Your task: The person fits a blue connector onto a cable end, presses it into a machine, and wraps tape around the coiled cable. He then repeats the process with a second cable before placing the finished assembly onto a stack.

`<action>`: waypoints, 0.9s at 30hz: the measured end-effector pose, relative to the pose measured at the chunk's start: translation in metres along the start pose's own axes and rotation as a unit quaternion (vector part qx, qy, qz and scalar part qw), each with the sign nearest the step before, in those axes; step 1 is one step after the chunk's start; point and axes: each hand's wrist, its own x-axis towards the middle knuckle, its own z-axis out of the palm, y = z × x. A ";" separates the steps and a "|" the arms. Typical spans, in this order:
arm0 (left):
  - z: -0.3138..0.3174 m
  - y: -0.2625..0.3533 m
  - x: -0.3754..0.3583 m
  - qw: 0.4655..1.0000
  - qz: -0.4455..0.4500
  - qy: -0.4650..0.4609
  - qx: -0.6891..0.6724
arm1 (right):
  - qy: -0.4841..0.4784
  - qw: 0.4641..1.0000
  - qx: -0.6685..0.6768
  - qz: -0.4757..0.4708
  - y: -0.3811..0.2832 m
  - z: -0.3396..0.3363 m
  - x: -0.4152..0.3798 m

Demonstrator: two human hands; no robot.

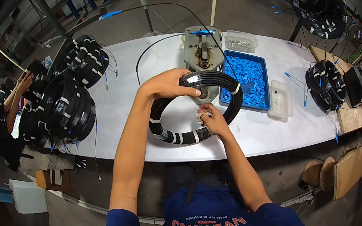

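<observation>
A coil of black cable (234, 100), bound in places with white tape bands, is in front of me above the white table. My left hand (168, 85) is closed round its far left side, thumb over the top near a shiny clear wrap. Inside the ring, my right hand (215, 120) pinches what looks like a small roll of white tape (202, 116), close to the coil's near right side. Two loose cable ends with blue tips (203, 32) arch up beyond the coil. Part of a metal bench press (203, 46) is hidden behind the coil.
A blue tray (267, 79) full of small blue connectors stands right of the coil, between two clear plastic boxes (241, 41) (281, 101). Stacked cable coils (66, 109) crowd the table's left end; more coils (326, 85) sit at the right. A person's hands (24, 82) show at far left.
</observation>
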 end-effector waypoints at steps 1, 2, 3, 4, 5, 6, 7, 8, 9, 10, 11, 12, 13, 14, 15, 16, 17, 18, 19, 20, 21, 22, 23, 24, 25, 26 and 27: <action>-0.002 0.001 0.004 0.999 -0.024 -0.016 0.032 | -0.001 0.998 -0.058 -0.016 0.005 -0.002 0.004; -0.003 0.001 0.007 0.996 -0.047 -0.033 0.064 | -0.002 0.993 -0.115 -0.033 0.010 -0.003 0.008; 0.001 -0.002 0.007 0.998 -0.028 -0.012 0.047 | -0.003 0.993 -0.116 -0.033 0.016 -0.004 0.012; 0.000 0.001 0.005 0.998 -0.028 -0.011 0.047 | 0.000 0.993 -0.108 -0.035 0.019 -0.004 0.014; -0.001 0.004 0.003 0.999 -0.021 -0.011 0.044 | 0.004 0.994 -0.100 -0.037 0.023 -0.004 0.016; -0.001 0.006 0.000 0.999 -0.016 -0.011 0.039 | 0.003 0.994 -0.099 -0.036 0.027 -0.004 0.019; 0.000 0.003 0.001 0.999 -0.018 -0.011 0.039 | 0.017 0.984 -0.166 -0.065 0.030 -0.003 0.023; 0.001 -0.005 0.004 0.999 -0.025 -0.013 0.015 | 0.031 0.968 -0.232 -0.094 0.033 -0.002 0.026; 0.001 -0.010 0.007 0.999 -0.033 -0.015 -0.008 | 0.029 0.968 -0.231 -0.095 0.036 0.000 0.029; 0.000 -0.013 0.008 0.999 -0.034 -0.013 -0.007 | 0.044 0.959 -0.259 -0.110 0.040 0.002 0.032; 0.000 -0.016 0.010 0.997 -0.050 -0.025 -0.044 | 0.058 0.948 -0.286 -0.124 0.044 0.003 0.034; -0.001 -0.020 0.011 0.994 -0.066 -0.038 -0.080 | 0.057 0.948 -0.286 -0.127 0.048 0.005 0.037; 0.000 -0.017 0.010 0.993 -0.076 -0.033 -0.080 | 0.066 0.944 -0.294 -0.137 0.050 0.007 0.038; 0.000 -0.014 0.009 0.993 -0.077 -0.033 -0.079 | 0.075 0.939 -0.303 -0.146 0.052 0.008 0.038; 0.000 -0.011 0.009 0.993 -0.072 -0.044 -0.085 | 0.075 0.939 -0.302 -0.146 0.055 0.009 0.038; 0.000 -0.007 0.008 0.992 -0.065 -0.055 -0.091 | 0.069 0.942 -0.294 -0.144 0.055 0.009 0.039; 0.001 -0.005 0.007 0.992 -0.066 -0.054 -0.091 | 0.063 0.945 -0.286 -0.142 0.055 0.010 0.039; 0.003 -0.003 0.006 0.991 -0.062 -0.049 -0.105 | 0.062 0.945 -0.286 -0.143 0.056 0.010 0.038; 0.003 -0.003 0.005 0.990 -0.058 -0.043 -0.117 | 0.060 0.947 -0.283 -0.142 0.056 0.010 0.039; 0.002 -0.004 0.005 0.991 -0.058 -0.042 -0.116 | 0.058 0.948 -0.279 -0.142 0.057 0.011 0.040; 0.002 -0.005 0.005 0.988 -0.056 -0.051 -0.134 | 0.058 0.948 -0.279 -0.142 0.057 0.012 0.041; 0.002 -0.005 0.005 0.985 -0.053 -0.060 -0.152 | 0.064 0.944 -0.285 -0.153 0.057 0.013 0.041; 0.002 -0.006 0.005 0.985 -0.052 -0.059 -0.152 | 0.070 0.940 -0.290 -0.164 0.057 0.013 0.042; 0.002 -0.007 0.005 0.986 -0.059 -0.052 -0.144 | 0.070 0.940 -0.290 -0.164 0.057 0.013 0.043; 0.003 -0.007 0.005 0.988 -0.066 -0.045 -0.136 | 0.065 0.951 -0.267 -0.138 0.053 0.014 0.042; 0.005 -0.002 0.001 0.987 -0.067 -0.046 -0.136 | 0.059 0.962 -0.244 -0.111 0.045 0.015 0.040; 0.006 0.003 -0.004 0.989 -0.037 -0.035 -0.139 | 0.059 0.962 -0.244 -0.109 0.037 0.013 0.036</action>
